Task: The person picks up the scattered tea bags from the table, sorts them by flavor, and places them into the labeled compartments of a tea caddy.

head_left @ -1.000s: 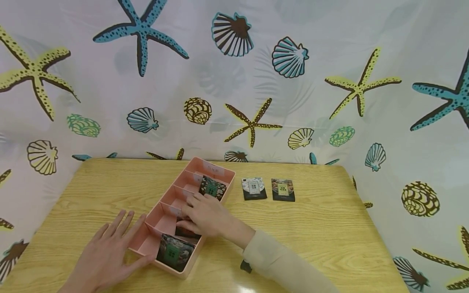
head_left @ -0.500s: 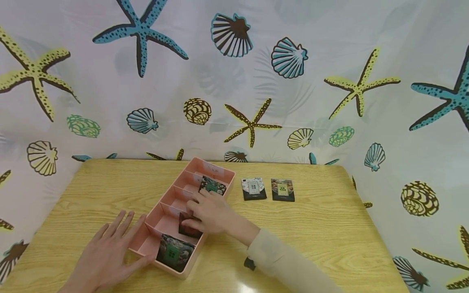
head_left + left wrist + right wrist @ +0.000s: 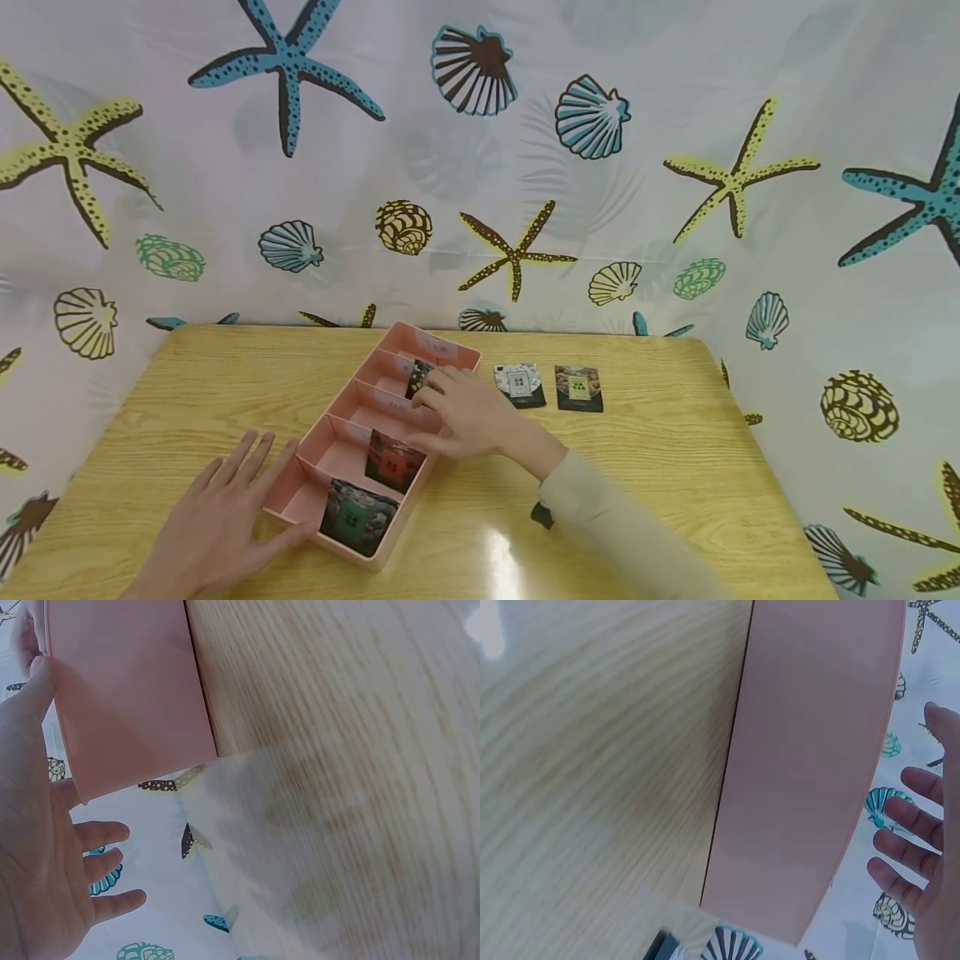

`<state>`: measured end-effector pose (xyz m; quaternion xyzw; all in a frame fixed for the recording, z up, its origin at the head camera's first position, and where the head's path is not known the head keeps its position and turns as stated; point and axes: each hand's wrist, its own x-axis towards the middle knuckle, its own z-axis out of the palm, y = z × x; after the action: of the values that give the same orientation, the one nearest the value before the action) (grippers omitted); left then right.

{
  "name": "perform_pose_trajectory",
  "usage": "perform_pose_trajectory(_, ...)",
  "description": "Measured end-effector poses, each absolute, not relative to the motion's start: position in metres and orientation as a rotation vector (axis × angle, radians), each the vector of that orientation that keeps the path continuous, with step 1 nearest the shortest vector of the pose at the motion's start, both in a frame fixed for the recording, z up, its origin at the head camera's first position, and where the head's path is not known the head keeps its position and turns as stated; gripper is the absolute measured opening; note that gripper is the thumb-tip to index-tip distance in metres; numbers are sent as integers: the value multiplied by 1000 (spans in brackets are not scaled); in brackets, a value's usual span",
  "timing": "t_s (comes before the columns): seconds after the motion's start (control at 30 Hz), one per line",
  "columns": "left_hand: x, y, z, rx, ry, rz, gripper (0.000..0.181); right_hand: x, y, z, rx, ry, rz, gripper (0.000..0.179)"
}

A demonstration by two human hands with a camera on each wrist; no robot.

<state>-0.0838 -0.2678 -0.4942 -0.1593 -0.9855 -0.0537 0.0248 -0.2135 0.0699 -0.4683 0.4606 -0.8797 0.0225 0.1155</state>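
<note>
A long pink divided box stands on the table, its compartments running from near to far. My left hand rests at the box's near left corner, fingers spread and straight, thumb at the near wall. In the left wrist view the thumb lies along the pink rim. My right hand hovers over the box's right side, fingers loosely bent and holding nothing. Below it leans a red-labelled packet in the second compartment from me. A green-labelled packet fills the nearest one. Farther back, my right hand partly hides a dark packet.
Right of the box, a white-and-black packet and a brown packet with a yellow label lie side by side on the wooden table. Paper labels are stuck inside the compartments. A patterned curtain hangs behind and at the sides.
My right hand has let go of the red-labelled packet and moved away to the right and farther back, uncovering its front. My left hand has stayed in place.
</note>
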Motion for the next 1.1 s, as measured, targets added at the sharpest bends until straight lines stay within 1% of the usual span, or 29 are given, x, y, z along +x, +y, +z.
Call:
perform_pose_trajectory(0.4, -84, -269, -493, -485, -3074, -145, 108, -235, 109, -473, 1268, -2646, -36, 59)
perform_pose_trajectory(0.77, -84, -269, -493, -484, -3070, -151, 107, -255, 142, -484, 1190, -2711, 7, 57)
perform_pose_trajectory(0.93, -84, -268, -492, -487, -3065, -159, 106, -268, 156, -495, 1167, -2735, 19, 57)
perform_pose_trajectory(1.1, -84, -268, -493, -487, -3059, -163, 106, -278, 165, -503, 1109, -2853, -4, 64)
